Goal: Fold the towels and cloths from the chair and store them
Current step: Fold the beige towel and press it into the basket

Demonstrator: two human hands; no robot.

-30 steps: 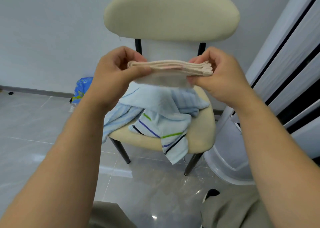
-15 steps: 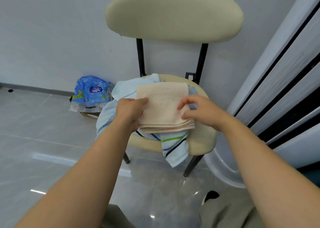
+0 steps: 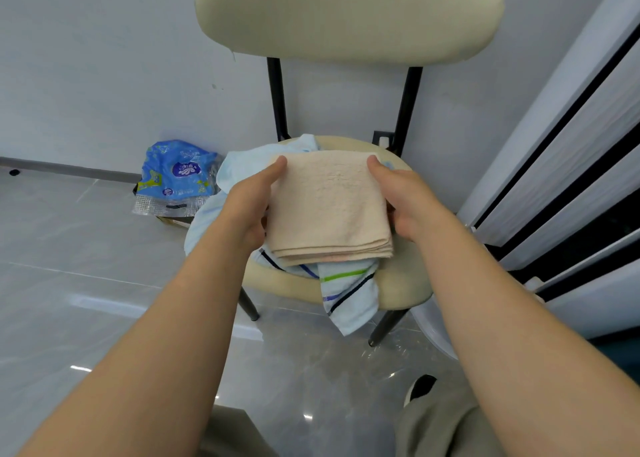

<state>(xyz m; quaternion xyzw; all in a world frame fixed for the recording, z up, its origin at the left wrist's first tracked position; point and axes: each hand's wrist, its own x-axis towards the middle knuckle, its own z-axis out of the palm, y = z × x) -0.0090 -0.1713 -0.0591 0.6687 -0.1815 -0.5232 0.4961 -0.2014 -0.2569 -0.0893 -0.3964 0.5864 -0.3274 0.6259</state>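
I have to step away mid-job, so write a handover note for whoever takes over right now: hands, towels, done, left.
Left hand and right hand each grip a side of the folded beige terry towel, thumbs on top, over the cream padded chair seat.
Unfolded on the seat: a pale blue cloth and a light blue striped towel hanging over the front edge.
Done: beige towel folded.
Left: store it, then fold and store the blue ones.

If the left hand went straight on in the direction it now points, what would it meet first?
Probably the blue towel, heaped on the seat just beyond the left hand, which grips the beige towel. Past that stands the chair's post. Depth is unclear.
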